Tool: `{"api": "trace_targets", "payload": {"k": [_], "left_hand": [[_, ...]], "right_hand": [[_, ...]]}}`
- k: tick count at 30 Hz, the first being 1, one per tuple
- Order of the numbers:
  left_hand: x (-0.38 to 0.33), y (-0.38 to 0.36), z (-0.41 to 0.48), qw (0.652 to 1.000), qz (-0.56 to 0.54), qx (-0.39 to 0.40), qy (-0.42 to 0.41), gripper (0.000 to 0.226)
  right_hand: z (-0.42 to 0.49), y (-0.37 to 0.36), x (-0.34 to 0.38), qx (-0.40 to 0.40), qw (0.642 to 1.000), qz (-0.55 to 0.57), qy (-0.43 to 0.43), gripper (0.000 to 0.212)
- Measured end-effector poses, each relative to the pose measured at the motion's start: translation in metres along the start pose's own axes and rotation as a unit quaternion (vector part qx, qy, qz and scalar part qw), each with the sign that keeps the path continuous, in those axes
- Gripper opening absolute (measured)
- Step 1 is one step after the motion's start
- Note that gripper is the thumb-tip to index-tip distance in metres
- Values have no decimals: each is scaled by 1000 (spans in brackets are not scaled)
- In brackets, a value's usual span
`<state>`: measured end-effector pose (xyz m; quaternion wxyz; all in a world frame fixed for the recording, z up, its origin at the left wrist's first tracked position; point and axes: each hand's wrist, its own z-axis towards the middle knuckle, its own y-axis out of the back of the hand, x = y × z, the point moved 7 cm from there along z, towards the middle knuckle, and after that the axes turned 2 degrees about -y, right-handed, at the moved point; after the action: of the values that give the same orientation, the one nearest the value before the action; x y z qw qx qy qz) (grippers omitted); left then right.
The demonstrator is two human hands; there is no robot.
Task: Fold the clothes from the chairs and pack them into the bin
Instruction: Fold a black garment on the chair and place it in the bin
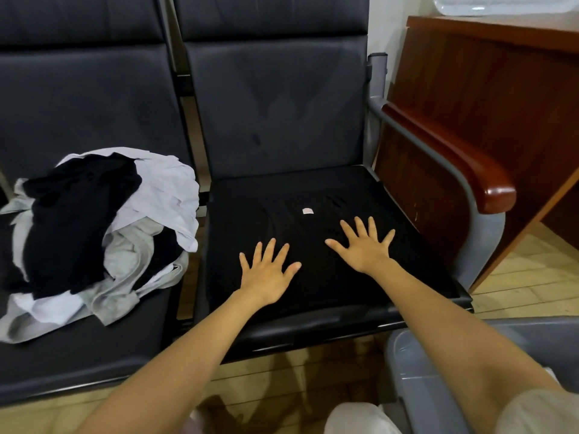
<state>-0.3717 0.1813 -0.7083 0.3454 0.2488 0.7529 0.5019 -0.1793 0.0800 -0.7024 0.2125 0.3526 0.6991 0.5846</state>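
While the clothes heap [94, 227] lies on the next chair [78, 355], we press left grip [266, 277] and right grip [366, 249] flat, fingers spread, holding nothing, on the black garment [329, 286].

Blocking the left seat [103, 355] with a clothes heap [94, 233]; hemming the right seat [313, 330] on its outer side with a wooden armrest [454, 164]; leaving its front edge open.

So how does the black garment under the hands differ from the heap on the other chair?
The black garment lies spread flat; the heap is crumpled. The garment is all black; the heap mixes black, white and grey. The left hand and right hand rest flat on the garment; neither touches the heap. Both lie on dark chair seats.
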Motion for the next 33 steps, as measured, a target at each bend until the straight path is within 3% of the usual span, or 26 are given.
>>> {"api": "trace_targets", "payload": {"k": [2,4,8,12,14,18,21,25,29,33], "left_hand": [[6,6,-11,1000,-28,7,-9,63],[17,18,-23,1000,-20,5,-4,65],[52,33,-52,997,-51,-10,57,72],[89,39,-81,976,-108,-61,180,88],[104,35,-86,966,-120,-46,224,92],[108,25,-84,971,-124,29,201,48],[101,29,-82,973,-152,5,175,31],[108,35,-80,953,-246,-18,176,31],[116,32,-78,924,-340,-6,177,60],[126,31,-78,866,-463,-29,187,50]], "right_hand": [[-13,10,19,-86,993,2,77,70],[-34,19,47,-164,965,43,201,54],[-65,-1,89,-111,946,52,300,35],[-64,1,114,-95,956,58,273,30],[-62,9,137,-89,952,83,280,25],[-50,12,203,-26,939,139,313,27],[-28,-3,249,51,942,136,303,41],[2,-17,290,100,954,83,268,52],[29,-31,306,119,966,30,228,54],[38,-34,312,102,971,34,214,59]]}}
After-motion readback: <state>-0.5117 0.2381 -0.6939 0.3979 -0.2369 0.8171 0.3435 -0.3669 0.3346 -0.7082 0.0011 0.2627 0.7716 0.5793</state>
